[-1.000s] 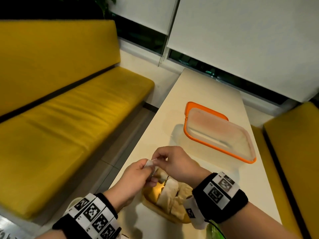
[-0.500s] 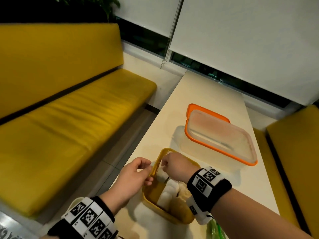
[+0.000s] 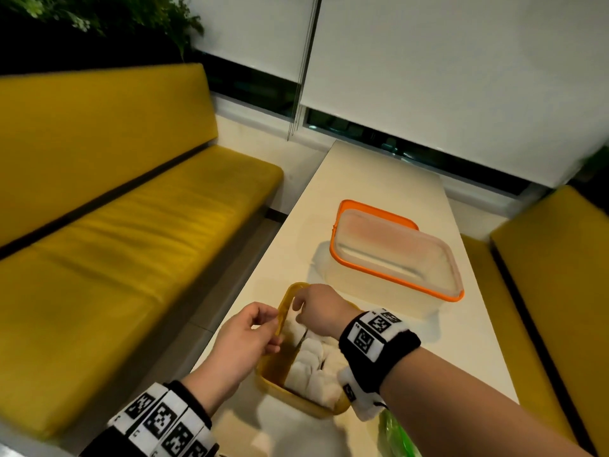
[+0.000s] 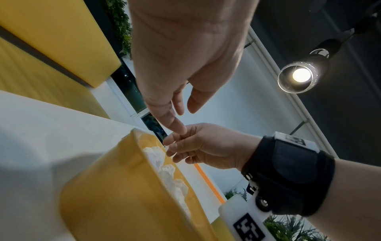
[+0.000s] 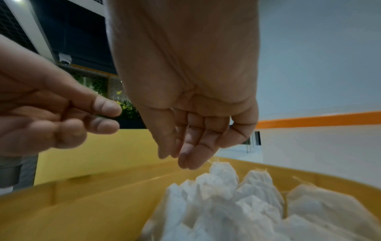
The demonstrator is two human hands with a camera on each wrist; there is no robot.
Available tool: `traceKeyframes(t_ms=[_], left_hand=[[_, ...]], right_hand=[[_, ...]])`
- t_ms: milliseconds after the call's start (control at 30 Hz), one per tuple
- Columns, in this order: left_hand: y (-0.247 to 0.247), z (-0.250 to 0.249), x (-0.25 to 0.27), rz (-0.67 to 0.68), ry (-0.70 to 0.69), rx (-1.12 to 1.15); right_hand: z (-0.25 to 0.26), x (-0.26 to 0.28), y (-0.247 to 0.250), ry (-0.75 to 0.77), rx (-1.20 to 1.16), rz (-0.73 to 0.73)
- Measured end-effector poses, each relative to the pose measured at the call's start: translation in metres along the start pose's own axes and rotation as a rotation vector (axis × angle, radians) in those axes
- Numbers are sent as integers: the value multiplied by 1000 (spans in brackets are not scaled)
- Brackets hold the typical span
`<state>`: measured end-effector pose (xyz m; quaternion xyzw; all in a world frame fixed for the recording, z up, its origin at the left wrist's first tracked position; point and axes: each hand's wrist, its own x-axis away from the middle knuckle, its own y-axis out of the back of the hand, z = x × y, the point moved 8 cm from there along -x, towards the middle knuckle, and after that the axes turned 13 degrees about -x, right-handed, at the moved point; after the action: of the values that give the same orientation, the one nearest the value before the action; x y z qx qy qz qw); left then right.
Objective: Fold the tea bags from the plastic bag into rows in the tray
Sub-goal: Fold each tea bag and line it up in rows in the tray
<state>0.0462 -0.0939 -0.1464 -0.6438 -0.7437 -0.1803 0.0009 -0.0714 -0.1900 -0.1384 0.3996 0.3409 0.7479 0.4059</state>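
Note:
A yellow tray (image 3: 263, 381) stands at the near left of the white table (image 3: 379, 179), with folded white tea bags (image 3: 313, 361) packed in its right part. My right hand (image 3: 298, 308) hovers over the tray's far left corner. Its thumb and fingertips (image 5: 185, 161) come together on a thin string that runs down to the nearest tea bag (image 5: 222, 174). My left hand (image 3: 270, 328) hangs just outside the tray's left rim (image 4: 140, 156), fingers relaxed and holding nothing. A green plastic bag (image 3: 392, 433) shows at the bottom edge, under my right forearm.
A translucent container with an orange rim (image 3: 395, 278) sits on the table beyond the tray. Yellow benches run along the table's left (image 3: 131, 242) and right (image 3: 543, 275). The table's left edge is close to the tray.
Both hands held one tea bag above the tray a second ago. The right hand has lowered it into the far left of the tray; the left hand has let go and moved aside.

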Motion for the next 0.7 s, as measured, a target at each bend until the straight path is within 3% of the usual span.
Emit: traceKeyframes(t_ms=[133,367,533,700], left_hand=[[-11,-8,3,0,-16,-38],[-51,-24,16,97,-43,6],[-104,-32,27,200,-66,-28],[-168,-42,55,328,-165,-184]], right_hand=[[-5,26,21,21,-104,-70],[-47,119,59,60,-472,-237],[-132,186,69,-112,-655,-385],[-220,243,54,-409,-446,-488]])
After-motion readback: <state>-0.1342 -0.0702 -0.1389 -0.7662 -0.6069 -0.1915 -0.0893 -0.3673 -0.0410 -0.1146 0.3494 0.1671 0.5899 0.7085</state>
